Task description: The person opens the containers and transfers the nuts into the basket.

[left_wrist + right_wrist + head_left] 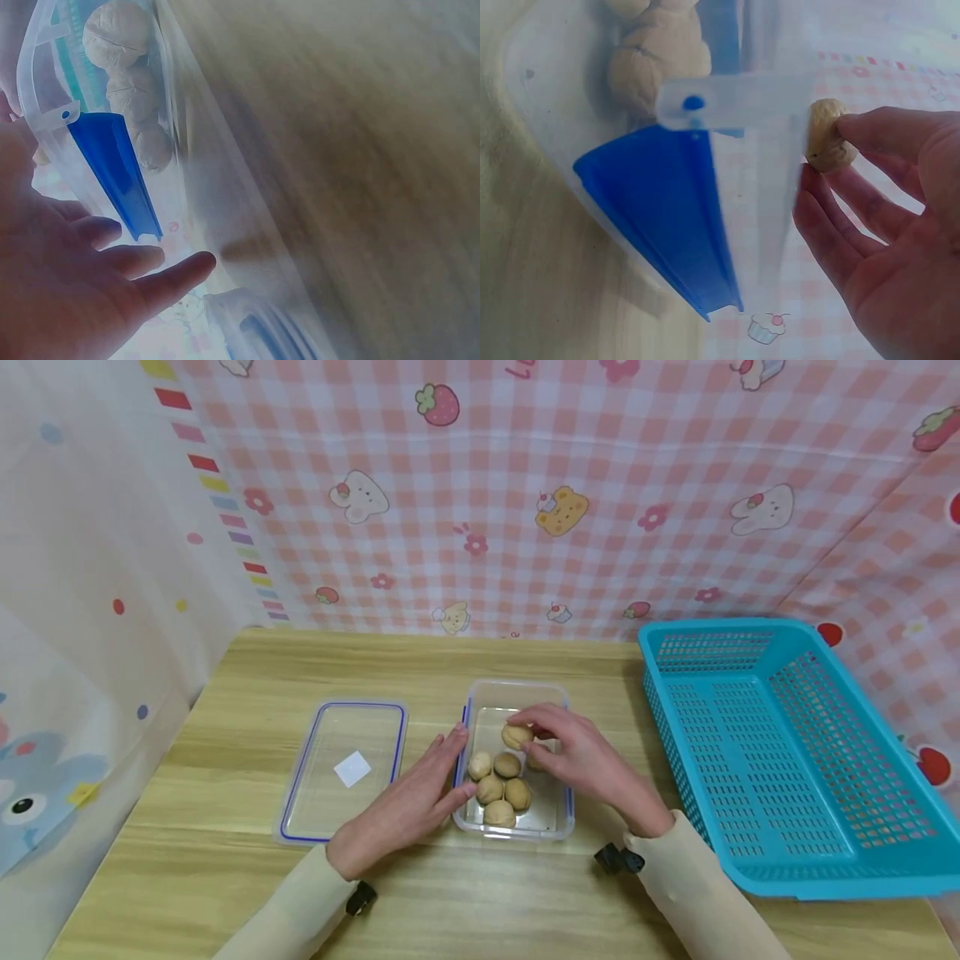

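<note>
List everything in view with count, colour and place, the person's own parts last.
Box: one, clear, on the table
Latches: at least two, blue, on the box's sides
Walnuts: at least six, tan, in the box
Held walnut: one, tan, over the box
Lid: one, clear with blue edging, left of the box
Label: one, white, within the lid's outline
Basket: one, turquoise, at right
Table: one, wood-patterned, underneath
Cloth: number unclear, pink-checked behind, white at left
Fittings: one per wrist, black
Sleeves: two, cream
Left grip: one bare hand, at the box's left side
Right grip: one bare hand, pinching the held walnut
</note>
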